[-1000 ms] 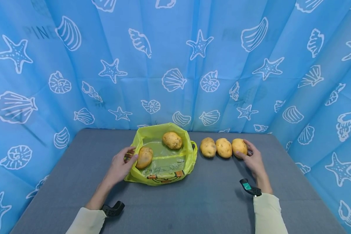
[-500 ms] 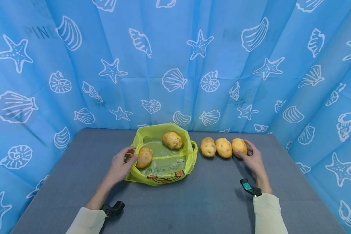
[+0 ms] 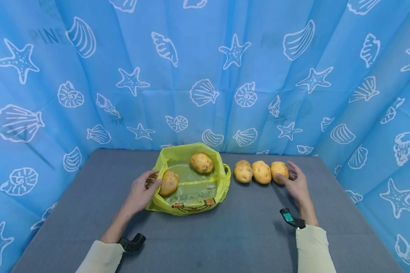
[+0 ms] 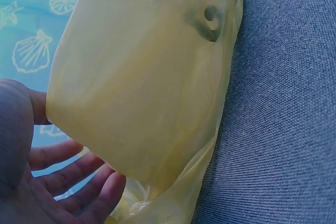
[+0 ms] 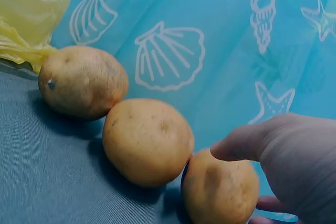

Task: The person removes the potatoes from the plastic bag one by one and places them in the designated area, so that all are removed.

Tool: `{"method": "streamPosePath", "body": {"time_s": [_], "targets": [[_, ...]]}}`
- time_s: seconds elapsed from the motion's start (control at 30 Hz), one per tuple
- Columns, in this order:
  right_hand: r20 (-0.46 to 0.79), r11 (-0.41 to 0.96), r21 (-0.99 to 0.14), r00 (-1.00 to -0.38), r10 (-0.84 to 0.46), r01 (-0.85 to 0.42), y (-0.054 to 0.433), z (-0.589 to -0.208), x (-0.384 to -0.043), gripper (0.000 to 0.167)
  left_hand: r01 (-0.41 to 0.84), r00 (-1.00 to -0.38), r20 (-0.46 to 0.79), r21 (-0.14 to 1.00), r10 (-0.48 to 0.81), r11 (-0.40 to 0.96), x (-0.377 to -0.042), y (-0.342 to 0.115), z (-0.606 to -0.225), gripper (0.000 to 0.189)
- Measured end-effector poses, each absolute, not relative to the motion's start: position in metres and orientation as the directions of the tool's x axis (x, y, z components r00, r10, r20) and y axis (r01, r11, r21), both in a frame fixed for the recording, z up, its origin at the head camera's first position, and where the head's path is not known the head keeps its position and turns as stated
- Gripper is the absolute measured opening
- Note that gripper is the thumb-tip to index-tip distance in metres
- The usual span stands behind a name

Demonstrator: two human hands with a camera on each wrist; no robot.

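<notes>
A yellow-green plastic bag (image 3: 191, 148) stands with its mouth spread, two potatoes inside: one potato (image 3: 169, 182) by the left wall, another potato (image 3: 201, 163) toward the back. My left hand (image 3: 142, 191) holds the bag's left rim between thumb and fingers; in the left wrist view the thumb tip is hidden behind the film. Right of the bag, three potatoes lie in a row: a left potato (image 3: 243, 171), a middle potato (image 3: 261, 172) and an end potato (image 3: 279, 173). Loosely spread around the end one is my right hand (image 3: 296, 185), thumb tip right at its surface.
Everything lies on a grey cloth-covered table (image 3: 208, 242). A blue curtain (image 3: 205, 68) with white shell and starfish prints hangs along the back and sides. One bag handle loop (image 3: 227, 173) sticks out toward the potato row.
My right hand's fingers have loosened slightly and shifted a little right of the end potato. The left hand, bag and potatoes stay in place.
</notes>
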State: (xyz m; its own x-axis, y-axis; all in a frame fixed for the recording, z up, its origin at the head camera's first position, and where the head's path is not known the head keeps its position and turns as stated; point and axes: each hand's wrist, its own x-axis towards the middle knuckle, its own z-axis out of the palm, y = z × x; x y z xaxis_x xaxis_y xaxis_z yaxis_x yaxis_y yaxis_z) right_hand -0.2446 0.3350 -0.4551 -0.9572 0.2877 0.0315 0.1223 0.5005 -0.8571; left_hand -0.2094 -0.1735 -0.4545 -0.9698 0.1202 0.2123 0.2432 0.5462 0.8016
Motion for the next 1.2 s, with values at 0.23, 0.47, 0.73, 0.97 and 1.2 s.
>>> {"method": "streamPosePath", "body": {"time_s": [0.23,0.47,0.73,0.97,1.2], "targets": [[0.144,0.56,-0.828,-0.96,0.241,0.016,0.324,-0.433,-0.239,0.076,0.235,-0.972,0.204,0.799,0.118,0.553,-0.209,-0.174,-0.453,0.046],[0.232,0.56,-0.822,-0.96,0.158,-0.107,0.292,-0.409,-0.231,0.07,0.241,-0.97,0.209,0.8,0.122,0.549,-0.21,-0.175,-0.453,0.046],[0.343,0.558,-0.779,-0.939,-0.005,-0.288,0.243,-0.402,-0.226,0.062,0.242,-0.97,0.211,0.797,0.12,0.554,-0.21,-0.174,-0.453,0.046],[0.39,0.522,-0.736,-0.9,-0.195,-0.432,0.193,-0.401,-0.218,0.063,0.242,-0.97,0.212,0.797,0.119,0.553,-0.209,-0.172,-0.453,0.046],[0.376,0.457,-0.736,-0.863,-0.336,-0.499,0.144,-0.4,-0.219,0.062,0.241,-0.97,0.213,0.801,0.116,0.548,-0.209,-0.174,-0.454,0.047]]}}
